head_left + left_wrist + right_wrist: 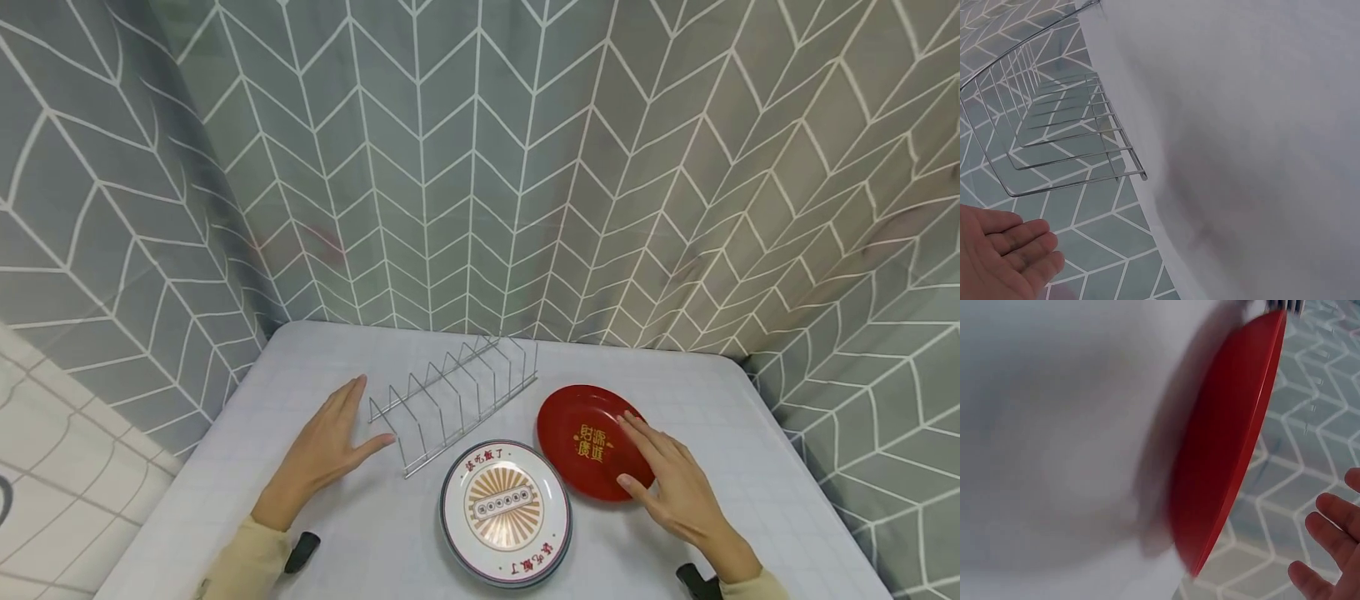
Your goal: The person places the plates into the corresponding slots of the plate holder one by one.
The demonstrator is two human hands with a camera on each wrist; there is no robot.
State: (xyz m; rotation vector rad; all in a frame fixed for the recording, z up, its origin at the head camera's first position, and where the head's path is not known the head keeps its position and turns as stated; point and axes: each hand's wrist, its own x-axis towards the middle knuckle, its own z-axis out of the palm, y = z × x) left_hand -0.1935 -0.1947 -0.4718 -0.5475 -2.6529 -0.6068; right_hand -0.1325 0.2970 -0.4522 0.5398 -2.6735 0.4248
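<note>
The left hand (322,442) was positioned beside the left end of the wire rack (471,427), apart from the wires. Its four fingers were extended and lay close together, with the thumb spread away from them; nothing was held.

The right hand (671,483) was located above the right side of the red plate (581,437). Its fingers were extended and clamped on nothing, with the thumb apart. The right wrist view showed a gap between the fingertips and the plate.

The rack stood diagonally on the table (360,542), its far end near the back edge, its dividers upright. The red plate, marked with gold characters, lay to the right of the rack. The white plate (504,510), bearing an orange ray pattern and red rim characters, lay face up in front of both, just beside the red plate. A second rim (507,586) was visible beneath it. A chevron-patterned curtain (480,167) hung behind the table.
</note>
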